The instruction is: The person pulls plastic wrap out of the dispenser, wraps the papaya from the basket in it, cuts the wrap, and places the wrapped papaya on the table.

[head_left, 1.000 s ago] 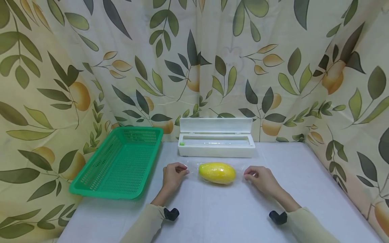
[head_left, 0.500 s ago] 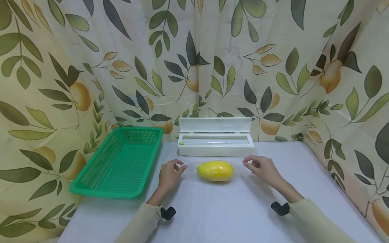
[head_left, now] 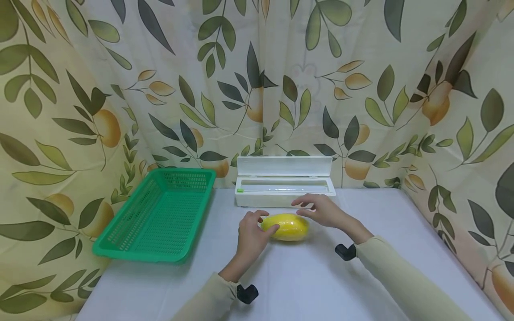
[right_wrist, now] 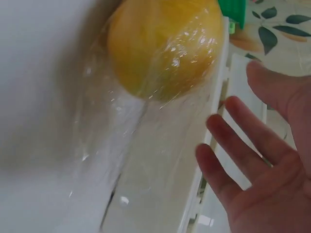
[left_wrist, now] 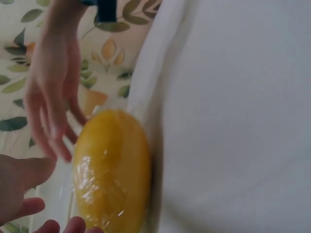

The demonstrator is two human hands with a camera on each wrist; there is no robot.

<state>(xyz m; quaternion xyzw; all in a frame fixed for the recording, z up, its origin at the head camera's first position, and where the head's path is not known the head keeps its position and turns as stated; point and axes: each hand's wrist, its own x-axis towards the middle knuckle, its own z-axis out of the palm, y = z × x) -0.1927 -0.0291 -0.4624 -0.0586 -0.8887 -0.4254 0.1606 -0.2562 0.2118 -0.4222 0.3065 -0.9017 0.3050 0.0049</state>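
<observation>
An oblong yellow fruit (head_left: 288,227) wrapped in clear plastic film lies on the white-covered table. Loose film (right_wrist: 121,145) sticks out past its right end in the right wrist view. My left hand (head_left: 252,234) is at the fruit's left end, thumb and fingers spread apart, the thumb overlapping the fruit in the head view. Over the right end hovers my right hand (head_left: 321,210), its fingers extended and nothing between them. In the left wrist view the fingertips (left_wrist: 75,224) of the left hand show beside the lower end of the fruit.
Right behind the fruit stands a white cling film dispenser (head_left: 257,198) with its lid (head_left: 284,166) raised. A green plastic basket (head_left: 182,256) sits to the left on the table (head_left: 297,285). Leaf-patterned curtains (head_left: 277,58) enclose the back and sides.
Both hands pinched the film ends on either side of the fruit, then let go. Since then they have moved inward to the fruit, the right one also higher. The fruit stays in place.
</observation>
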